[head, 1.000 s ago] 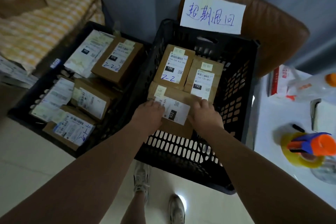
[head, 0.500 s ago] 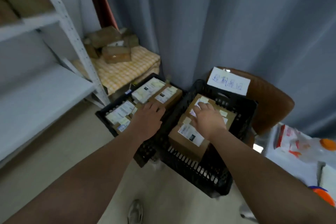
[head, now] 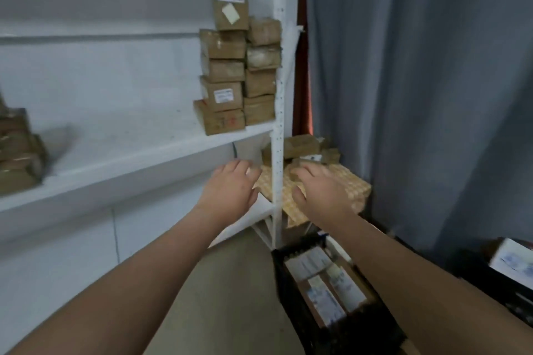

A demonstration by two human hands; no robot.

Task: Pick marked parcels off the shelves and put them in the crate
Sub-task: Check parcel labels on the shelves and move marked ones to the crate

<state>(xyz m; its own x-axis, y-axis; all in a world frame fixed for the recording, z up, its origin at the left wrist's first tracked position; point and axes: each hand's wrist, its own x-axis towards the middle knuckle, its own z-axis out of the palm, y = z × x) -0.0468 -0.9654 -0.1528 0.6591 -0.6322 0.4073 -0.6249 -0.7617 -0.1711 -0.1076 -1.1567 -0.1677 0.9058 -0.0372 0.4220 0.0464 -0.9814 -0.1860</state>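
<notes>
Parcels of brown card stand stacked at the right end of a white shelf, against its post; a second pile sits at the far left. Grey curtain hangs to the right, pale floor below. Past the post a checked cloth carries more boxes. Black crate at lower right holds labelled parcels. Left hand and right hand hover empty, fingers loosely spread, either side of the post
</notes>
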